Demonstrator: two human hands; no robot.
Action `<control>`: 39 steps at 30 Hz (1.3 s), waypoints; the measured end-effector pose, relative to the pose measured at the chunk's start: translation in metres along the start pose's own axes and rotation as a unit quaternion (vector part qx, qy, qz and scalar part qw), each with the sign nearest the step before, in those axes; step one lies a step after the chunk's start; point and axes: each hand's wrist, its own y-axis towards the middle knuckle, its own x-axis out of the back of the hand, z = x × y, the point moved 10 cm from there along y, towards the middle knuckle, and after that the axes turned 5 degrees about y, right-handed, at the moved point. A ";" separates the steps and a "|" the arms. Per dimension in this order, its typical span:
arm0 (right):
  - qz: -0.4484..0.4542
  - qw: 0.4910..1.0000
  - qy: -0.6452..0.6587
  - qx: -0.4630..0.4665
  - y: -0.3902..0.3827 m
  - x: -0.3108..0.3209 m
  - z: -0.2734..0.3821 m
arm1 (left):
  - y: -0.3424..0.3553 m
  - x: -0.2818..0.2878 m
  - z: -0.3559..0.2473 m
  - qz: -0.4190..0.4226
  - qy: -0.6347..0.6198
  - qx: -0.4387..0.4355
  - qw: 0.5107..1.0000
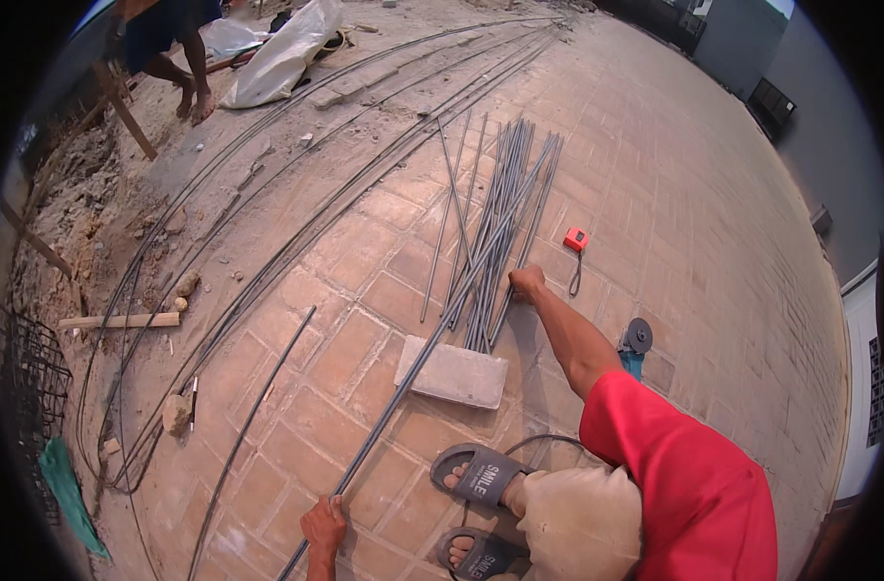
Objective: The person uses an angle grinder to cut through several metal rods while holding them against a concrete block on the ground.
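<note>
My left hand point(324, 523), low in the picture, is closed around long grey steel bars point(384, 418). These bars run up and to the right, passing over a concrete block point(469, 375) and across a bundle of shorter steel bars point(513, 174). My right arm reaches forward, and my right hand point(527, 282) is closed at the right edge of the bundle, around a steel bar there. The near ends of the bundle lie by the block. To the right of that hand, a red tape measure point(577, 238) with a dark strap lies on the paving.
An angle grinder point(637, 339) stands near my right elbow. Long bent bars point(306, 228) sweep along the left side. A single bar point(258, 412) lies left of my left hand. Another person's bare legs point(192, 82) and a white sack point(285, 58) are at the far left.
</note>
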 end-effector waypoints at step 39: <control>-0.180 0.957 0.103 0.203 -0.091 -0.047 0.034 | -0.001 -0.003 0.002 0.016 -0.010 -0.021 1.000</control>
